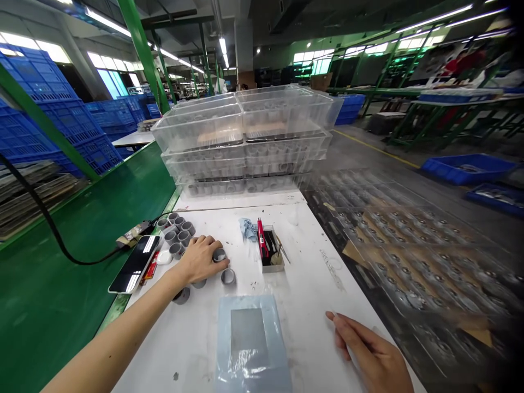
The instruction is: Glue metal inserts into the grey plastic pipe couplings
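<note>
The hands lie well apart on a white tabletop. The left hand curves against a grey cylindrical cup at its 3 o'clock, fingertips touching it. The thumb is hidden, so a grip cannot be made out. The cup stands upright, long axis vertical, open end up. The right hand rests open and empty at 5 o'clock. From the left hand, a second cup stands at 4 o'clock, more cups cluster at 10, a smartphone lies at 9, a small tray holding a red tool sits at 2, and stacked clear plastic trays rise at 12.
</note>
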`<state>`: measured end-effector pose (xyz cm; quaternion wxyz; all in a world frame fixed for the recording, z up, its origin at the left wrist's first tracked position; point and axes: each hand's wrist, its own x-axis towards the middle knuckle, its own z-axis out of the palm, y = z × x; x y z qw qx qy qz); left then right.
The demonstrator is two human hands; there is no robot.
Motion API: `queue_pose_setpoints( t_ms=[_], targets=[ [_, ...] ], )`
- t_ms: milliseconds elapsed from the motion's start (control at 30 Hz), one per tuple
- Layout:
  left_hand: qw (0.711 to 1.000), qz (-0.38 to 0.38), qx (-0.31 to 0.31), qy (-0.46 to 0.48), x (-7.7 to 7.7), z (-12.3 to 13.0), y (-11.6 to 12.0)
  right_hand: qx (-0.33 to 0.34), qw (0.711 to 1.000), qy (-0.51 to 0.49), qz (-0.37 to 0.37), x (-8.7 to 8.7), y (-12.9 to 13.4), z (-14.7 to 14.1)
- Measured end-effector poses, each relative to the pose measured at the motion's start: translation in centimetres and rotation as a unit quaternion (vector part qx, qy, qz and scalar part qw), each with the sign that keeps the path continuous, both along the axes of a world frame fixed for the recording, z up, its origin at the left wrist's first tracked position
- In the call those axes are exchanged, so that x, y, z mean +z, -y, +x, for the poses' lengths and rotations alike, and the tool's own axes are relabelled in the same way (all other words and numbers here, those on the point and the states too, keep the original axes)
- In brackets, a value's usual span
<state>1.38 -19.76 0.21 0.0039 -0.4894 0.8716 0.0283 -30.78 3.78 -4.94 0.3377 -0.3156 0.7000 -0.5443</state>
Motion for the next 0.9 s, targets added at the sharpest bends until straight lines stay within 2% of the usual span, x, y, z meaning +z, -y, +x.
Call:
queue_pose_setpoints(
  t_ms=[200, 333, 400, 500, 567, 667, 833, 900],
  targets=[
    [0.999, 0.005, -0.027, -0.044, -0.4, 0.7, -2.6, 0.006, 0.999, -0.027, -0.016, 0.8, -0.1, 0.4],
    [0.993, -0.031, -0.042, -0.103, 0.4, 0.5, -3.9, 0.009, 0.999, -0.044, -0.029, 0.6, -0.2, 0.3],
    [0.987, -0.048, -0.075, -0.133, 1.2, 0.4, -5.2, 0.016, 0.998, -0.047, -0.039, 0.5, -0.3, 0.2],
    [0.974, -0.038, -0.170, -0.144, 1.4, 0.3, -7.4, 0.009, 0.998, -0.033, -0.055, 0.4, -0.4, 0.1],
    [0.965, -0.020, -0.224, -0.135, 0.8, 0.2, -8.5, -0.008, 0.998, -0.018, -0.064, 0.4, -0.5, 0.2],
    [0.959, -0.010, -0.249, -0.136, -0.2, -0.1, -9.3, -0.023, 0.997, -0.002, -0.079, 0.5, -0.5, 0.3],
    [0.952, -0.033, -0.228, -0.200, -1.0, -0.1, -11.7, -0.064, 0.993, 0.034, -0.097, 1.0, -0.3, 0.6],
    [0.950, -0.018, -0.196, -0.241, -2.3, 0.2, -13.3, -0.077, 0.991, 0.047, -0.099, 1.0, -0.3, 0.7]
  ],
)
